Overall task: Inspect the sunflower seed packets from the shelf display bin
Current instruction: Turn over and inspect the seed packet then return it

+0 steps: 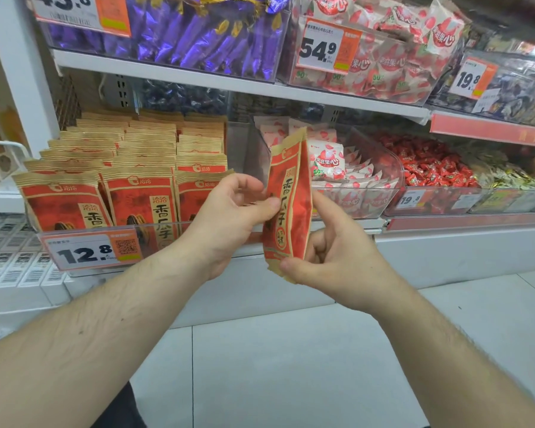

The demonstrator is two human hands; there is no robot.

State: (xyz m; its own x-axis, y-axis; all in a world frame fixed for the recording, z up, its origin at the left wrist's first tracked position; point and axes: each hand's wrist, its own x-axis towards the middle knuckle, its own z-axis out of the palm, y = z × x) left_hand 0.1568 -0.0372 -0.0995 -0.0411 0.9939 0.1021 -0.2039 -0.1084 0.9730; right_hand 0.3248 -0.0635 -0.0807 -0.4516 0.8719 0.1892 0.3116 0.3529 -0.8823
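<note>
A red and tan sunflower seed packet (291, 199) stands upright in front of the shelf, turned almost edge-on to me. My left hand (229, 214) pinches its left side with thumb and fingers. My right hand (331, 257) grips its bottom right corner, thumb on the lower seam. Behind my left hand, the clear display bin (84, 233) holds several rows of the same packets (136, 193), standing face forward, with a 12.8 price tag (90, 250) on its front.
To the right sit clear bins of white and pink candy (346, 177) and red wrapped sweets (430, 168). The shelf above carries purple packs (204, 35) and pink packs (383, 57). White floor tiles (275, 366) lie below my arms.
</note>
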